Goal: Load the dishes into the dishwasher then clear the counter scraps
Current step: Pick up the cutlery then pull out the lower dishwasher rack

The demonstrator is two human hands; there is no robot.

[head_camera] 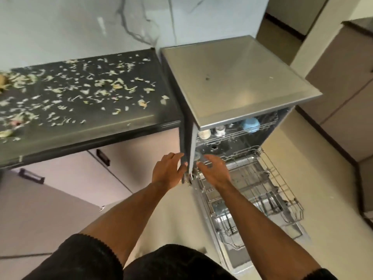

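Standing against a pale marble-veined wall (80, 23): dark desk (125, 122) on the left, steel-topped dishwasher (238, 77) just beside it on the right, beige floor (327, 199) below. Lying scattered all over the desk: pale green and yellowish vegetable scraps (84, 87), thickest toward the left edge. Hanging open and down toward the camera: the dishwasher door (232, 257). Sitting pulled out over that door: the lower wire rack (278, 199), with no dishes to be made out in it through the blur. Sitting in the upper rack (238, 136), still under the steel top: a blue bowl (250, 124), a small whitish cup (220, 131) and a cream-coloured cup (204, 134) at the left end. Reaching forward, apart from each other: left hand (167, 170) with fingers straight, touching the dishwasher's left front corner; right hand (215, 170) with fingers relaxed and spread, hovering over the near left corner of the lower rack, gripping nothing. Showing at the bottom: dark sleeves (80, 259) pushed up above the forearms. Showing under the desk: pale cabinet fronts (66, 178) with dark handles.
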